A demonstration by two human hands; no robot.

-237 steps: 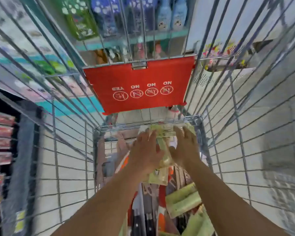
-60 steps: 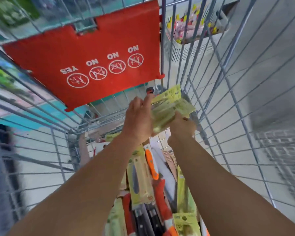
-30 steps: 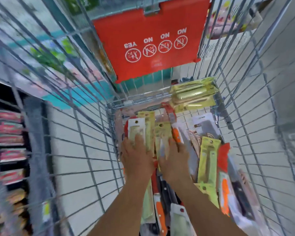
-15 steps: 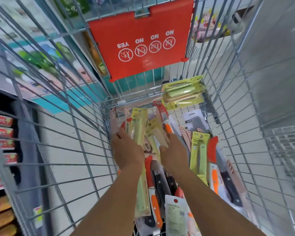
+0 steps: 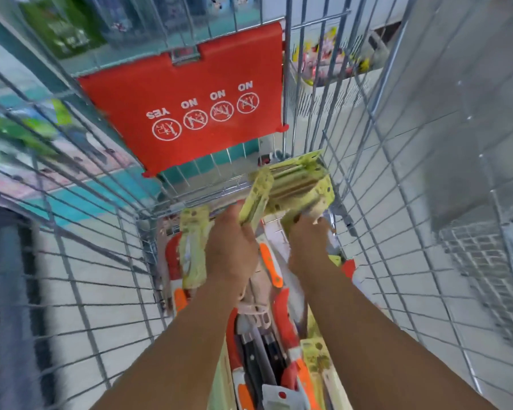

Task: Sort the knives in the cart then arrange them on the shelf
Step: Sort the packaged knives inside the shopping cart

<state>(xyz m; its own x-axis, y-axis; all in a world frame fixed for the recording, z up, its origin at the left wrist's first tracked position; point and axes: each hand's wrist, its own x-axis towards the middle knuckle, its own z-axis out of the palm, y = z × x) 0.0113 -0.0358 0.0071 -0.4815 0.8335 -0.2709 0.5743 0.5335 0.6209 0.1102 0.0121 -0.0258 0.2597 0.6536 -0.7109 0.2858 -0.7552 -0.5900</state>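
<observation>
Two bare hands work inside a wire cart (image 5: 367, 184), the largest thing in view, its mesh walls rising on every side of the arms. Beyond the hands hangs a red flap (image 5: 190, 113) printed with one YES and three NO signs. Past the mesh, ahead of the hands, blurred shelves (image 5: 80, 34) hold bright packets; pale floor tiles (image 5: 101, 291) show through the wire below and to either side.

Under both forearms lies a loose heap of packaged knives (image 5: 267, 344), orange, red and black handles mixed, unsorted as far as I can judge. Just beyond the fingertips, in the far right corner of the cart, sits a stack of yellow-green packs (image 5: 299, 184), seemingly the one group gathered so far.

Left hand (image 5: 230, 251): fingers curled around a yellow-green knife pack (image 5: 256, 199), its far end touching the stack. Just left of that hand another yellow-green pack (image 5: 193, 247) lies on the heap. Right hand (image 5: 307, 242): fingers curled at the near edge of the stack, gripping it or a pack on it; blur hides which.

Progress, as judged: sorting is early. One colour is partly gathered, most knives remain mixed, and nothing has reached the shelf yet.
</observation>
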